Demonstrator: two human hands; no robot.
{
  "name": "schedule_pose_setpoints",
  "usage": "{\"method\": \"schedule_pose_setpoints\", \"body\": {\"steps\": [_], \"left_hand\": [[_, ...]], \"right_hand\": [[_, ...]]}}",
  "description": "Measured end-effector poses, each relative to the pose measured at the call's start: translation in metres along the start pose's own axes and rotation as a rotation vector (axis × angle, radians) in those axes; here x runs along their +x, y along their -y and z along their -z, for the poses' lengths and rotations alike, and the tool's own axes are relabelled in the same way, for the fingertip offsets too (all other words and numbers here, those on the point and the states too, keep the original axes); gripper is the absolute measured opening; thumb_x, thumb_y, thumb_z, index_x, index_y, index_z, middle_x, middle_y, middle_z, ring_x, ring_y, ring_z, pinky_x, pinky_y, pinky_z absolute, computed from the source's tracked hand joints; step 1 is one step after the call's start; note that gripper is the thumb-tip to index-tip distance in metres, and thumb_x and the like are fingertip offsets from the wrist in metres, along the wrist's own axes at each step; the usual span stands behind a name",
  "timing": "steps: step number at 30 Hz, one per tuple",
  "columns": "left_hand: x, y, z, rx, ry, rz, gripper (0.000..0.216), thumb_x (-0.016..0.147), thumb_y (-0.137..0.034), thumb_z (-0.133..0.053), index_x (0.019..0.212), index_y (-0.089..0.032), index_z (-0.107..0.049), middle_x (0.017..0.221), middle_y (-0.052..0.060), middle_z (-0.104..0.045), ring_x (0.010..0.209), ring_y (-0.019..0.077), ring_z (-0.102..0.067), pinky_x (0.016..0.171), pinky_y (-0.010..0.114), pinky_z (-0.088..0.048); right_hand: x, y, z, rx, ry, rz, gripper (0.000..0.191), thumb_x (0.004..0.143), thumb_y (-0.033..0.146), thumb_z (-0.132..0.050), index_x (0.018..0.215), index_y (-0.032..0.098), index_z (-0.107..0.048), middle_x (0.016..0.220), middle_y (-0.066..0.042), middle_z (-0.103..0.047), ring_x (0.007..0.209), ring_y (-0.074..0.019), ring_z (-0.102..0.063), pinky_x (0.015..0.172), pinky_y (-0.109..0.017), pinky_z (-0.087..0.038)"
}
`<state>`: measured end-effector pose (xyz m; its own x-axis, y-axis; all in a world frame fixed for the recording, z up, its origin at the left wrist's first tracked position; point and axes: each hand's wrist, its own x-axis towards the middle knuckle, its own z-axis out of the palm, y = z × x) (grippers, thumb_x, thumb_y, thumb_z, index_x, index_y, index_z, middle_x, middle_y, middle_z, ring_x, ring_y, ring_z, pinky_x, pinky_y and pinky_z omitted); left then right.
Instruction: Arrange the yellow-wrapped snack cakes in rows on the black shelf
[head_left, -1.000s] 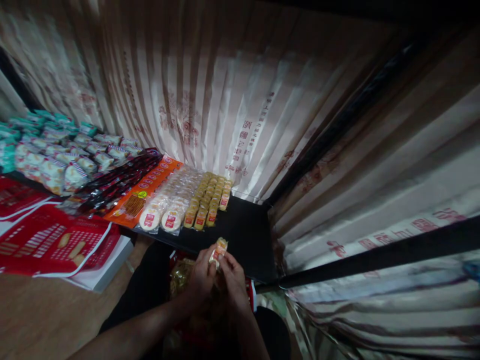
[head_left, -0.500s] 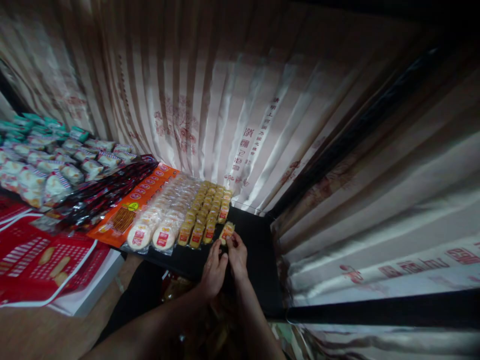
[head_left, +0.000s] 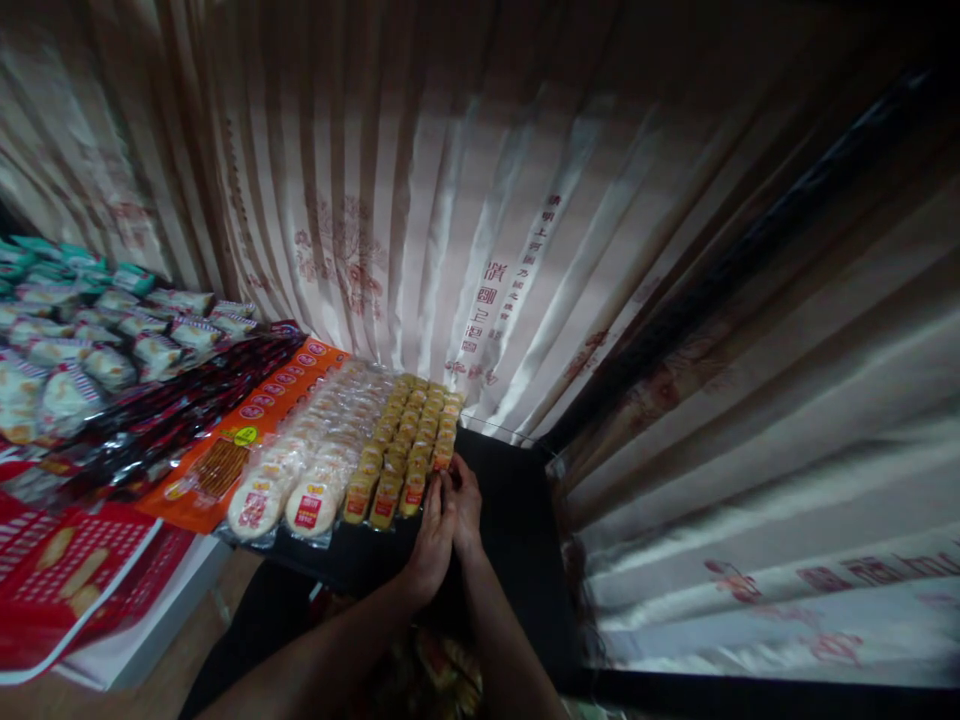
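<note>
Rows of small yellow snack packets [head_left: 405, 430] with red-orange labels lie overlapped on a black tabletop [head_left: 510, 510]. At the near end of the rightmost row, both hands meet at a snack packet [head_left: 442, 458], which their fingertips partly hide. My right hand [head_left: 466, 505] grips it from the right with bent fingers. My left hand [head_left: 433, 540] presses in from the near left, fingers together and closed at the packet's near edge. Just left of these rows lie two columns of round white crackers [head_left: 312, 508] in clear wrappers.
Left of the crackers are an orange snack bag [head_left: 262, 400], dark shiny packs [head_left: 180, 410] and white-and-green packets [head_left: 112, 365]. A red printed bag [head_left: 90, 570] sits low at left. Pleated printed curtains [head_left: 420, 200] stand behind and to the right, with a dark pole [head_left: 720, 270] between.
Both hands have moved the snack packet away from me, up against the end of the rightmost row. The view has shifted slightly.
</note>
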<state>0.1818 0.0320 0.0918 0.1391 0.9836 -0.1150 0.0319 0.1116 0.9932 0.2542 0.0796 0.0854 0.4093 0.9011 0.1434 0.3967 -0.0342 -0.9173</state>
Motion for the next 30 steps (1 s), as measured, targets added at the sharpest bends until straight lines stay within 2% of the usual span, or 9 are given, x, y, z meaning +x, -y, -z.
{"method": "schedule_pose_setpoints", "body": {"steps": [5,13,17,20,24,27,30], "left_hand": [[0.006,-0.003,0.003,0.002,0.040,0.018,0.056,0.091,-0.040,-0.028,0.142,-0.017,-0.020,0.152,0.005,-0.014,0.139,0.0150,-0.010,0.114,0.032,-0.010],[0.014,-0.005,0.001,-0.009,0.024,0.044,0.053,0.091,-0.035,-0.028,0.140,-0.014,-0.026,0.151,0.006,-0.018,0.138,0.0159,-0.013,0.115,0.032,-0.011],[0.005,-0.010,0.003,-0.010,0.021,-0.002,0.055,0.090,-0.035,-0.030,0.139,-0.010,-0.027,0.151,0.009,-0.017,0.138,0.0160,-0.014,0.114,0.031,-0.011],[-0.007,-0.010,0.005,0.015,-0.003,-0.018,0.053,0.089,-0.034,-0.031,0.137,-0.012,-0.030,0.149,0.009,-0.024,0.137,0.0161,-0.020,0.114,0.033,-0.015],[-0.034,-0.006,0.007,0.093,-0.078,0.008,0.046,0.087,-0.032,-0.031,0.125,-0.011,-0.045,0.134,0.013,-0.047,0.126,0.0182,-0.040,0.110,0.035,-0.025],[-0.062,-0.008,0.011,0.101,-0.103,-0.102,0.042,0.087,-0.033,-0.029,0.112,-0.013,-0.055,0.114,0.013,-0.059,0.109,0.0191,-0.054,0.101,0.035,-0.038],[-0.095,-0.011,0.021,0.116,-0.058,-0.191,0.039,0.087,-0.035,-0.029,0.103,-0.016,-0.060,0.104,0.012,-0.062,0.099,0.0197,-0.058,0.092,0.035,-0.045]], "right_hand": [[0.000,-0.002,-0.003,0.000,-0.064,0.006,0.054,0.073,0.043,-0.050,0.120,0.017,-0.056,0.122,-0.010,-0.056,0.111,-0.0227,-0.052,0.096,-0.035,-0.039],[0.005,-0.001,-0.007,0.057,0.036,0.002,0.051,0.072,0.038,-0.050,0.118,0.018,-0.057,0.116,-0.008,-0.062,0.106,-0.0217,-0.056,0.096,-0.036,-0.039],[-0.004,0.000,-0.001,0.040,-0.051,0.008,0.053,0.072,0.039,-0.049,0.119,0.016,-0.056,0.125,-0.011,-0.055,0.114,-0.0228,-0.050,0.100,-0.037,-0.036],[-0.019,0.001,0.007,0.016,-0.111,-0.007,0.051,0.073,0.040,-0.048,0.117,0.015,-0.056,0.124,-0.012,-0.055,0.114,-0.0231,-0.050,0.100,-0.037,-0.036],[-0.050,0.007,0.016,0.046,-0.131,-0.054,0.048,0.075,0.043,-0.049,0.113,0.015,-0.058,0.118,-0.013,-0.059,0.106,-0.0234,-0.056,0.092,-0.036,-0.043],[-0.081,0.013,0.022,0.084,-0.169,-0.075,0.046,0.078,0.046,-0.048,0.110,0.016,-0.059,0.114,-0.012,-0.062,0.102,-0.0228,-0.059,0.087,-0.035,-0.046],[-0.120,0.012,0.028,0.096,-0.184,-0.060,0.042,0.081,0.047,-0.046,0.107,0.017,-0.060,0.108,-0.011,-0.065,0.097,-0.0217,-0.062,0.083,-0.033,-0.049]]}}
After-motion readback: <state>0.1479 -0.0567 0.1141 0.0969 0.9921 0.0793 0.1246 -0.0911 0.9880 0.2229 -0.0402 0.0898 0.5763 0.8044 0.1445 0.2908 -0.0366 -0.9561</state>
